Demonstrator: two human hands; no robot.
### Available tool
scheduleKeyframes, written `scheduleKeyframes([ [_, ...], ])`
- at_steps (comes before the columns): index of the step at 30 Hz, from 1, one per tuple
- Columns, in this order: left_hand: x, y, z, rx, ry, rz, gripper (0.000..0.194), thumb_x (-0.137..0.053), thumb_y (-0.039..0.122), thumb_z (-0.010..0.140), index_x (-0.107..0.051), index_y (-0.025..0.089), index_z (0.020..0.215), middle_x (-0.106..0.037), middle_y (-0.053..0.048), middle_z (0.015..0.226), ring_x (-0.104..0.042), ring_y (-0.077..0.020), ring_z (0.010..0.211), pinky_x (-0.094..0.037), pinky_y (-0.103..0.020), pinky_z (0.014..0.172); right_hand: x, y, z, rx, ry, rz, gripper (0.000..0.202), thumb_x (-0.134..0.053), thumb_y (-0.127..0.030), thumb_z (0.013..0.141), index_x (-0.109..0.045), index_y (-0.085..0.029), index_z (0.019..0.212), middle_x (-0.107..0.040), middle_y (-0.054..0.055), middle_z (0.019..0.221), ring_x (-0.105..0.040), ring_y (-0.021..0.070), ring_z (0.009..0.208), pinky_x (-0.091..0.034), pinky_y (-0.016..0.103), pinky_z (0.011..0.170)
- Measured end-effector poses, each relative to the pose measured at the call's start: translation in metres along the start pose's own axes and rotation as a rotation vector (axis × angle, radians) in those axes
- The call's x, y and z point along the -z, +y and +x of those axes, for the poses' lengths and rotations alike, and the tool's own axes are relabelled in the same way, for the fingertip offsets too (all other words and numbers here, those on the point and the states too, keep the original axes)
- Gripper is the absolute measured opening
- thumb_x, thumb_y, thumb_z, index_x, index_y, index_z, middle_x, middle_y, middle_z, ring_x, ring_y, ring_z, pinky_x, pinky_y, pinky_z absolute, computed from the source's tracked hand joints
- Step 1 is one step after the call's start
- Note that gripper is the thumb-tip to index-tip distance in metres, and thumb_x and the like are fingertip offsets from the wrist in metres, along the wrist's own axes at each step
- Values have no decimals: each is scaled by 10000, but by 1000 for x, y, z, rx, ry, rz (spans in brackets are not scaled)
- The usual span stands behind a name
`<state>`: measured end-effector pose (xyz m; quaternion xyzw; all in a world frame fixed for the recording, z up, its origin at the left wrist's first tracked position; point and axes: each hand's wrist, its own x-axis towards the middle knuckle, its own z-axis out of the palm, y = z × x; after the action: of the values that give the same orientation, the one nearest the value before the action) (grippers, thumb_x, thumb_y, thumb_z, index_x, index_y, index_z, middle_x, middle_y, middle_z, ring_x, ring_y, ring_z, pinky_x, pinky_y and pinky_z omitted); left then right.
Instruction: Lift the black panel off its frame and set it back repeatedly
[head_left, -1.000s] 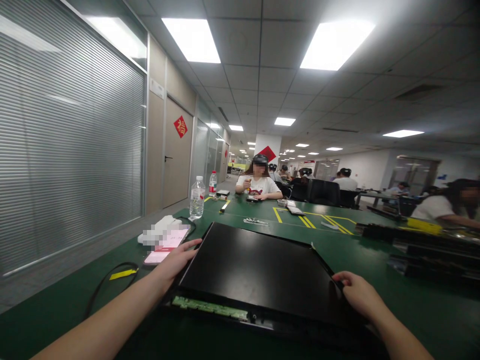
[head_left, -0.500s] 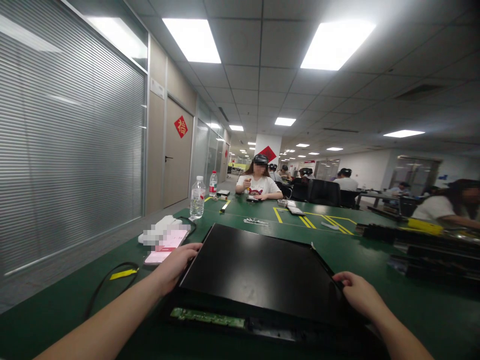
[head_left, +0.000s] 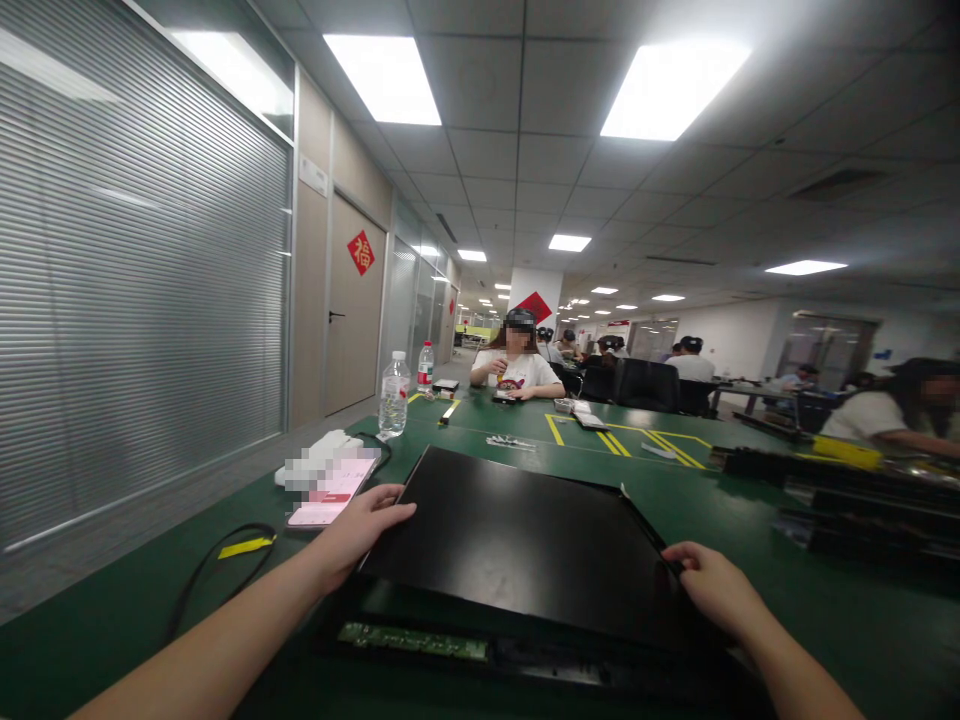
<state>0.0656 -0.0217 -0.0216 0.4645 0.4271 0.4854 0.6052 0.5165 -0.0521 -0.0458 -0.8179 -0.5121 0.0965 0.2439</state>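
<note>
A large black screen panel [head_left: 517, 545] lies in front of me, tilted a little over a dark frame. My left hand [head_left: 375, 520] grips its left edge, thumb on top and fingers underneath. At the right edge, my right hand [head_left: 709, 580] pinches the rim between thumb and fingers. Along the near side, a green circuit board [head_left: 412, 640] shows in the dark frame beneath the panel. The undersides of the panel and several fingertips are hidden.
Left of the panel lie a phone-like pink sheet [head_left: 334, 490] and a black cable [head_left: 196, 575] with a yellow tag. A water bottle [head_left: 394, 395] stands behind them. Dark parts [head_left: 862, 510] are stacked at the right. A person [head_left: 517, 365] sits across the green table [head_left: 780, 580].
My left thumb has come over onto the top of the panel's left edge. My right hand shifts very slightly; the panel stays almost in place.
</note>
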Motion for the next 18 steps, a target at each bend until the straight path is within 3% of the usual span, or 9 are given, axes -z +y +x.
scheduleKeyframes([
  [8, 0, 0, -1, 8, 18, 10, 490, -767, 237, 517, -579, 179, 966, -704, -92, 933, -674, -255, 794, -519, -367, 725, -1, 0, -2, 7, 14, -1, 343, -456, -82, 622, -673, -231, 841, -677, 45, 839, -613, 196, 818, -423, 244, 623],
  [18, -5, 7, -4, -66, -33, 8, 453, -750, 250, 556, -594, 154, 970, -690, -94, 992, -652, -239, 875, -500, -321, 763, -2, -1, -1, -10, -26, 38, 382, -444, -158, 664, -596, -181, 1014, -652, 39, 749, -617, 173, 699, -414, 243, 588],
])
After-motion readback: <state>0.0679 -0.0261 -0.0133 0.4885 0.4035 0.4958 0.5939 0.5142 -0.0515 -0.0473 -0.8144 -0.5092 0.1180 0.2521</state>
